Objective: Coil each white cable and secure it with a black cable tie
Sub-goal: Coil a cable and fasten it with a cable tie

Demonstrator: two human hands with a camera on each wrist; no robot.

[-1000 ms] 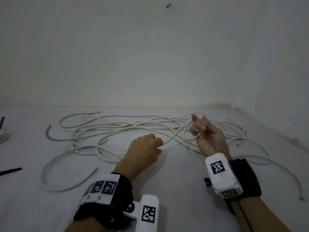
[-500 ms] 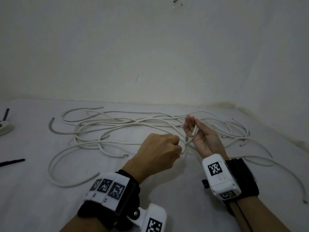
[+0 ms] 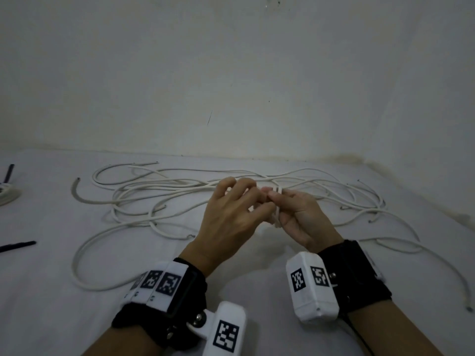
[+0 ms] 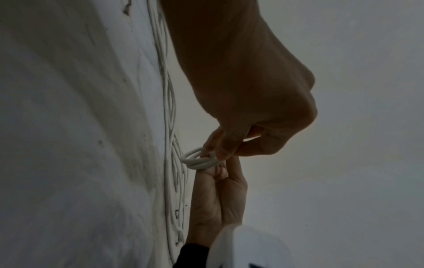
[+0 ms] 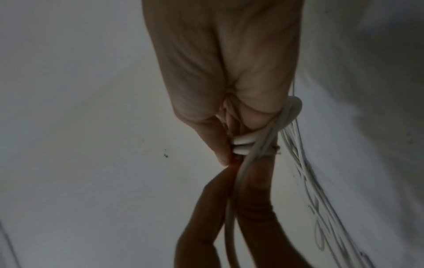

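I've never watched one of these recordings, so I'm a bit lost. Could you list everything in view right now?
small coil: one, white, wound round the right hand's fingers, pinched by the left hand
loose cables: several, count unclear, white, tangled on the cloth behind the hands
cable ties: two visible, black, far left
finished coil: one, white, left edge, partly cut off
cloth: white, covering the surface
wall: pale
left hand: with wrist camera
right hand: with wrist camera

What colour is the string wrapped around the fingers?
White. The cable looped around the right hand shows best in the right wrist view.
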